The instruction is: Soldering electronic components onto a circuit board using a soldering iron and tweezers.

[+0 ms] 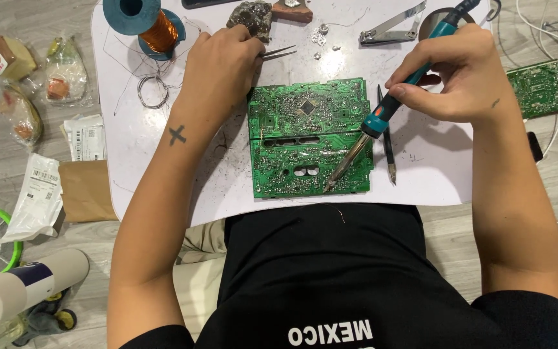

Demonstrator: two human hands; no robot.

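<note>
A green circuit board lies solder side up on a small white table in front of me. My right hand grips a teal-handled soldering iron; its metal tip rests on the board's lower right part. My left hand is closed on metal tweezers just above the board's top left corner. A dark thin tool lies beside the board's right edge.
A spool of copper wire, a coil of solder wire, a rough rock-like lump and nail clippers sit at the table's far side. A second green board lies on the floor right. Bags and packets litter the floor left.
</note>
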